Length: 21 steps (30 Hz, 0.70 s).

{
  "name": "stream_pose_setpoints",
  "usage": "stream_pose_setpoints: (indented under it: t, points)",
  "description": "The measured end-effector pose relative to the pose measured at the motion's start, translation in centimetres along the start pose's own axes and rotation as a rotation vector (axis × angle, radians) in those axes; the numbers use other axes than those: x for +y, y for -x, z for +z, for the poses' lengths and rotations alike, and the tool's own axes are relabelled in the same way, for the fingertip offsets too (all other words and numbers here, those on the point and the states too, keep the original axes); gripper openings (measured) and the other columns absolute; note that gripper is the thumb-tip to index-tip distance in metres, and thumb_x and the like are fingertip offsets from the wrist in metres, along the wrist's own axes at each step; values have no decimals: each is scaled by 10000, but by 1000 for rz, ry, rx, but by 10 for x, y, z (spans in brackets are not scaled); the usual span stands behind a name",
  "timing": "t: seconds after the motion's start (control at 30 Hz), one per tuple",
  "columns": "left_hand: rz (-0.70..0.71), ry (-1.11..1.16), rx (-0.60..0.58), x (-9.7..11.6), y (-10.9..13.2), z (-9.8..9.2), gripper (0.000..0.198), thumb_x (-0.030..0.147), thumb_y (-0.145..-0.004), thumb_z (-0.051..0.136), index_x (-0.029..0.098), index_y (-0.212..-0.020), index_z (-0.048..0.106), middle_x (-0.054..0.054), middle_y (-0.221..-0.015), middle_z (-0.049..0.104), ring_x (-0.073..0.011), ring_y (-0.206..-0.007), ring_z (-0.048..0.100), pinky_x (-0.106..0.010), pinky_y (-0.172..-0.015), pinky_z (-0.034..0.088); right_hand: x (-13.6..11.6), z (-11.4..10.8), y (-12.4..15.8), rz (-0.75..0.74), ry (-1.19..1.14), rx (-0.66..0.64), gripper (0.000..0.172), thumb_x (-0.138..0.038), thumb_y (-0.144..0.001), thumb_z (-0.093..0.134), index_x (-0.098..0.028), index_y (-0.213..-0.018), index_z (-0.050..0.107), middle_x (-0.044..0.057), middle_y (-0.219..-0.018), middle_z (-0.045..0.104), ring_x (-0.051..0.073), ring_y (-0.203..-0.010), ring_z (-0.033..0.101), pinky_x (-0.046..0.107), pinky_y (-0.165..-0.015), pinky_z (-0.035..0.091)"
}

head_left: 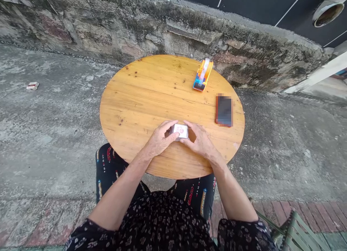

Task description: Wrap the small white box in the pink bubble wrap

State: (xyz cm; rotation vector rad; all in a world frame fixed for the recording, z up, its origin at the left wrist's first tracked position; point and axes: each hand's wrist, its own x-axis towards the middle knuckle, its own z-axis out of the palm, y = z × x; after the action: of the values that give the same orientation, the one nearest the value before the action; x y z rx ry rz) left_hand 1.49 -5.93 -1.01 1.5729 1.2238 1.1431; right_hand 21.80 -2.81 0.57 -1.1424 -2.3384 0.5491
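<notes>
A small white box (182, 130) with a reddish print on its top, about the size of a card deck, sits close to the near side of the round wooden table (151, 99). My left hand (162, 137) is curved around its left side, the thumb pressing over the near left corner. On the opposite side, my right hand (199, 138) holds it between thumb and fingers. The hands partly cover the box's sides, and its underside is out of sight.
Toward the table's far right edge stands an orange and blue tape dispenser (202, 75). A dark phone-like object (224, 110), blurred out, lies at the right. Beyond the table runs a stone wall (116, 30). A green chair (295, 229) is at lower right.
</notes>
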Motion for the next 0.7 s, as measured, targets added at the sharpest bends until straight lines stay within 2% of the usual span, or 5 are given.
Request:
stream_pose_setpoints:
  t: [0.2,0.27,0.47,0.57,0.7]
  points:
    - [-2,64,38,-5,2,2,574,376,-861,634,193,-1387,495,-127,-1389,543,-260,-1225,553,-443,-1065,442,7,6,15,-2,-127,65,776,-499,-805,708,-284,-1467,364,128,-1457,487,305,-1321,483,543,-1076,414]
    - [-3,152,68,-7,4,2,591,391,-877,612,208,-1417,457,-127,-1418,522,-262,-1261,534,-446,-1081,431,9,6,23,36,-186,105,754,-463,-809,712,-274,-1455,372,136,-1427,507,296,-1300,503,539,-1070,424]
    - [-12,143,250,-14,12,-2,437,237,-802,614,185,-1236,592,-109,-1206,614,-219,-1035,630,-380,-885,541,8,9,36,112,-212,231,441,-337,-810,704,-238,-1215,560,96,-1163,667,254,-1076,631,490,-982,482]
    - [18,80,237,-12,14,-2,401,187,-782,603,167,-1183,617,-94,-1125,613,-186,-925,636,-329,-790,555,6,9,35,118,-198,247,270,-316,-807,700,-234,-1049,610,54,-985,713,232,-925,663,454,-918,489]
    - [71,-34,170,-5,14,0,421,131,-775,588,146,-1195,618,-86,-1059,636,-169,-882,630,-334,-816,549,3,10,30,96,-163,210,83,-294,-849,663,-241,-908,640,21,-858,725,214,-841,655,430,-903,447]
